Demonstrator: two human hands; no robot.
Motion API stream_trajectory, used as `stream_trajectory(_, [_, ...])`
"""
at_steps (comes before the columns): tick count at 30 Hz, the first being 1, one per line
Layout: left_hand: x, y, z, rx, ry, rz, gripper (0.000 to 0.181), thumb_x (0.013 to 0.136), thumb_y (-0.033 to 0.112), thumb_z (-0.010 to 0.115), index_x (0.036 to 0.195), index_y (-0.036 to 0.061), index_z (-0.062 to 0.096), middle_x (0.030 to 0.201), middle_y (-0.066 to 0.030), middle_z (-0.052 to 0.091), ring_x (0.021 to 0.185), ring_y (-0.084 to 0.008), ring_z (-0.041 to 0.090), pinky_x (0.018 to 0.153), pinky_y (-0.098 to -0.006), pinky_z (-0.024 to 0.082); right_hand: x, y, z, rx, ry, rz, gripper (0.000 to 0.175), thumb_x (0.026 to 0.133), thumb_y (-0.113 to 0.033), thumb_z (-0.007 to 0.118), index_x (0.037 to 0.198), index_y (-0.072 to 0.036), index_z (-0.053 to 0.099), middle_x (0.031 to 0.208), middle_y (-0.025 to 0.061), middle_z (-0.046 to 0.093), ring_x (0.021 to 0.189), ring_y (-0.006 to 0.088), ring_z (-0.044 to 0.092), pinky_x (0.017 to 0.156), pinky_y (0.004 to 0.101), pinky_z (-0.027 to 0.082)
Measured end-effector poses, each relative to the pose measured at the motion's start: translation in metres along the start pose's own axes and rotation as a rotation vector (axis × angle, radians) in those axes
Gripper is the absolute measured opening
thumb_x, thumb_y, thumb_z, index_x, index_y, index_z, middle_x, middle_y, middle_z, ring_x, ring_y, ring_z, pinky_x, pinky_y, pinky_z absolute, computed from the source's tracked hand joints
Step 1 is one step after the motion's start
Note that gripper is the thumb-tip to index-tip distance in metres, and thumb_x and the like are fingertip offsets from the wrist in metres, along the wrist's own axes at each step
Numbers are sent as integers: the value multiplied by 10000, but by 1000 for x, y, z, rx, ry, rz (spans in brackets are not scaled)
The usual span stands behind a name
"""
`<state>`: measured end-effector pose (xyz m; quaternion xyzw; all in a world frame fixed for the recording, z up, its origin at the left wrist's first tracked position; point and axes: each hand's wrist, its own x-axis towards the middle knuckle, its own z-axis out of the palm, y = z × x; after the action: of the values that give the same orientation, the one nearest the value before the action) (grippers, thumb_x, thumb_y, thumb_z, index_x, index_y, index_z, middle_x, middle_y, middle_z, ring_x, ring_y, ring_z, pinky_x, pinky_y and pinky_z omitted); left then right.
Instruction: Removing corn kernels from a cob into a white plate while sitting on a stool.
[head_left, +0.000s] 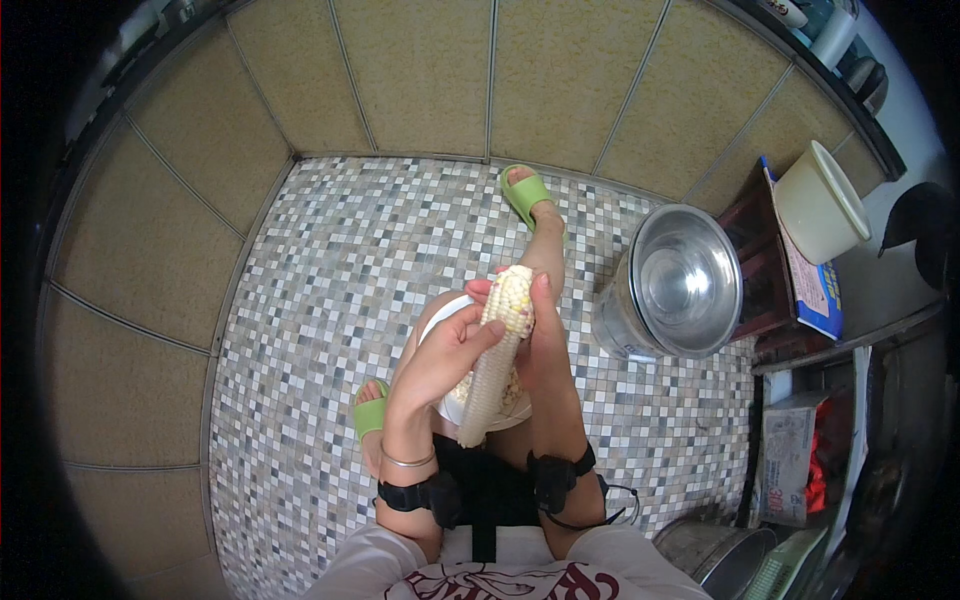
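Observation:
A corn cob (487, 375) is held at a tilt above my lap. Kernels, mostly white with some yellow and purple ones, cover its upper end, while the lower part is bare. My left hand (446, 349) grips it from the left side, with the thumb on the edge of the kernels. On the right, my right hand (544, 322) holds the kernel-covered end; some of its fingers are hidden behind the cob. Beneath the hands, a white bowl (450, 307) rests on my lap with loose kernels inside, partly covered by the cob and my arms.
To the right stands a metal basin (686, 281) on top of a bucket-like container. A cream plastic tub (814, 202) sits on a dark red wooden stand. At lower right are a metal pot (705, 551), a green basket (784, 570) and a cardboard box (787, 457). Tiled cabinet fronts border the mosaic floor.

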<state>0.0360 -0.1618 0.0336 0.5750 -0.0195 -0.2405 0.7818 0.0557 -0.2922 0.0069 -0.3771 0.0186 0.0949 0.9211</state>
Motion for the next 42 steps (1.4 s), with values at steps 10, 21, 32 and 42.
stream_trajectory(10, [1, -8, -10, 1, -47, -4, 322, 949, 255, 513, 1169, 21, 538, 977, -14, 621, 768, -52, 564, 653, -182, 443, -2, -8, 11, -149, -19, -42, 404, 965, -362, 405, 1195, -30, 403, 1076, 212, 570, 1013, 284, 589, 874, 395, 488])
stream_trajectory(21, [-1, -5, -11, 84, -86, -25, 335, 938, 213, 516, 1210, 18, 522, 927, 25, 584, 744, -12, 504, 622, -145, 386, -5, -12, 12, -84, 12, 4, 364, 938, -311, 464, 1141, -11, 429, 978, 155, 587, 907, 213, 598, 788, 338, 504])
stream_trajectory(32, [0, -4, -11, -115, 66, -124, 416, 983, 298, 356, 1253, 3, 473, 1033, -79, 610, 854, -91, 603, 683, -211, 503, -3, -6, 11, -128, 2, -9, 341, 947, -296, 447, 1155, -26, 430, 965, 148, 600, 935, 217, 605, 823, 346, 499])
stream_trajectory(42, [-4, -5, -12, 82, 13, -87, 408, 966, 376, 452, 1184, 50, 565, 965, 23, 595, 769, -22, 509, 661, -170, 404, -2, -3, 13, -52, 26, -48, 355, 934, -305, 457, 1143, -19, 429, 956, 138, 596, 896, 201, 594, 792, 322, 494])
